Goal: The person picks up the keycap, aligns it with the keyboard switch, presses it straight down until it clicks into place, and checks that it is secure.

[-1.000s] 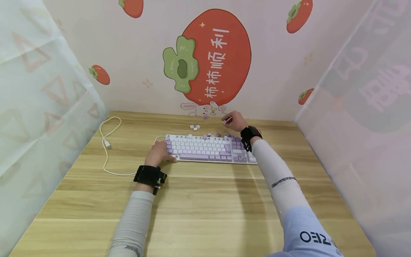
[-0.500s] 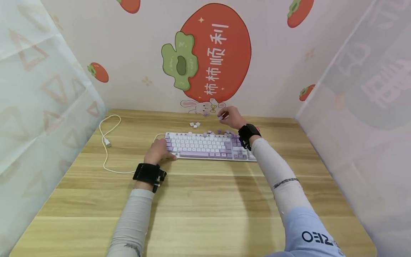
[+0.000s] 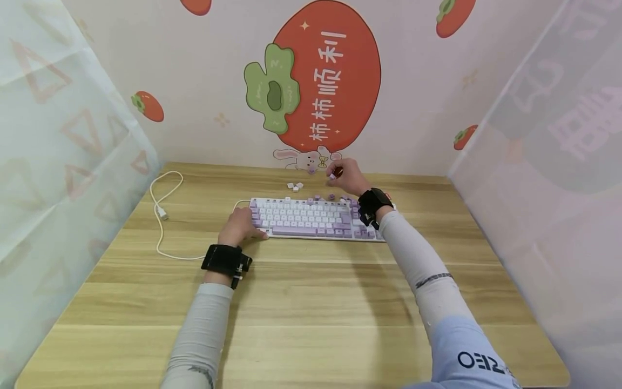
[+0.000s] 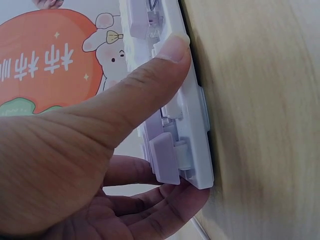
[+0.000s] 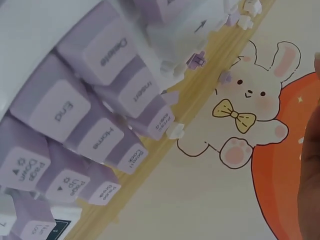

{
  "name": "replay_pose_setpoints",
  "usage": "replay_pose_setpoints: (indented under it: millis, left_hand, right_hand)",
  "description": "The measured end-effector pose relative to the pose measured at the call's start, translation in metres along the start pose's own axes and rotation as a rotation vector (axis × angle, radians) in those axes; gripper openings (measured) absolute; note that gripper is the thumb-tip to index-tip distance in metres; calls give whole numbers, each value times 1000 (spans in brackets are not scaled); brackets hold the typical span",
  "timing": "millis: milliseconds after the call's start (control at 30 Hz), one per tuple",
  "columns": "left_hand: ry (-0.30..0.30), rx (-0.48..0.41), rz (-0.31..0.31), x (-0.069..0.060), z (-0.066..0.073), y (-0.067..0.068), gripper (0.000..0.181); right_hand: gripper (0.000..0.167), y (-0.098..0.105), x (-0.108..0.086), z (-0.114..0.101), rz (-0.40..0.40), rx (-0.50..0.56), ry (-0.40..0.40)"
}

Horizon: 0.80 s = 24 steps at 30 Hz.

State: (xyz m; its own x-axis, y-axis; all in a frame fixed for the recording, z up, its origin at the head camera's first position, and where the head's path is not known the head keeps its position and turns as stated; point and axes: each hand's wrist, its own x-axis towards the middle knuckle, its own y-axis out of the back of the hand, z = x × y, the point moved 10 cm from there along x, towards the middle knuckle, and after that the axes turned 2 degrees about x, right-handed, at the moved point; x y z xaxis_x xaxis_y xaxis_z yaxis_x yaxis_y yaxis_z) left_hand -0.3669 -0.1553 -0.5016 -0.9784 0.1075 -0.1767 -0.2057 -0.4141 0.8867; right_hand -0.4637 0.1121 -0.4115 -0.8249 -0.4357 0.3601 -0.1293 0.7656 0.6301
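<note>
White and lilac, the keyboard lies lengthwise across the far half of the wooden table, and from where I stand its left end sits right in the person's left hand. That hand is clamped on the corner: the thumb presses along the near edge while the other fingers curl about the end.

The right hand is beyond the keyboard's far edge, towards its right side, with thumb and fingers pinched together on a small purple keycap. The cap sits at the fingertips, on the side of the hand facing left; whether it touches the wood, I can't tell. The wrist strap is above the right-hand keys, hiding some of them.

More loose caps lie near that hand. Three white caps sit bunched to its left, well apart from the fingers, and a purple cap rests just behind the keyboard, on the near side of the hand.

On the far left, a pale cable loops over the table, its plug lying clear of the left hand. Behind everything, a big orange-red persimmon decorates the wall.
</note>
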Motion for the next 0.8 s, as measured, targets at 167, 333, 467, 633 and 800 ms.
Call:
replay_pose_setpoints:
  millis: [167,333,467,633,800]
  left_hand:
    - [-1,-4,3,0,1,1,81]
    - [2,-2,-1,0,0,0,82]
    - [6,0,-3,0,-2,-2,82]
    - [8,-8,-6,1,-2,-3,81]
    - [3,0,-6,1,-2,-3,80]
  right_hand:
    - [18,0,-2,-3,24,-21,4]
    - [18,-4,-5,-2,32,14,-13]
    - [17,-11,-5,-1,13,26,-24]
    - [21,-21,-6,2,-44,30,-90]
    - [28,-33,-9,6,-118,18,-172]
